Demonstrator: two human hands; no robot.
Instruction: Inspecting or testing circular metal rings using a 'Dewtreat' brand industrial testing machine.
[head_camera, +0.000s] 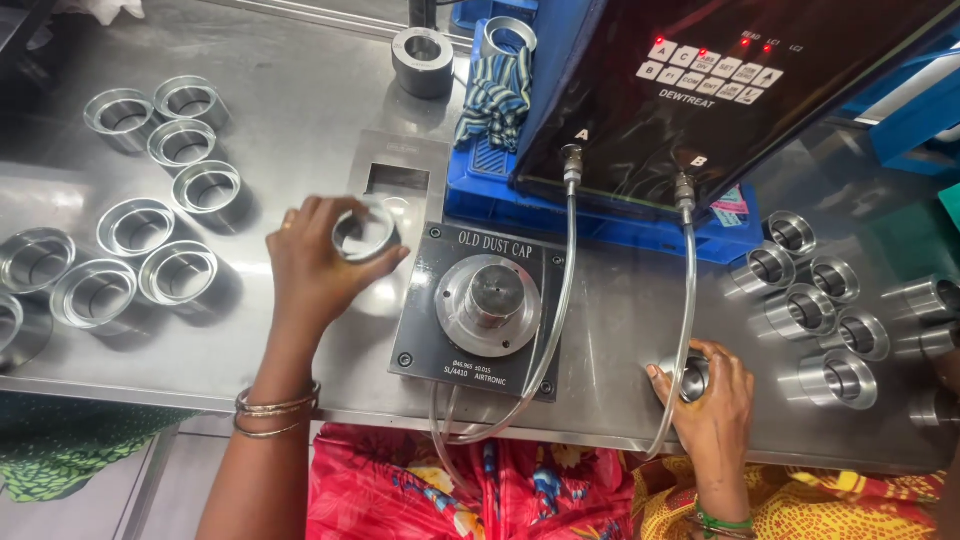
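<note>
Left hand (318, 262) closed around a polished metal ring (366, 230), lifted just left of the dark gauge block (480, 310) on the counter (300, 150). Right hand (712, 392) cupped over a steel sleeve (692, 378) at the counter's near edge. Probably rigid, fairly heavy, slick; best pinched across the outer rim. Black panel (700, 90) with white keys and red lamps on a blue tray (480, 195); white lettering on the block.

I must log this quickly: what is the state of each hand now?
Left hand: closed on a metal ring.
Right hand: closed around a metal cap on the steel table.
</note>
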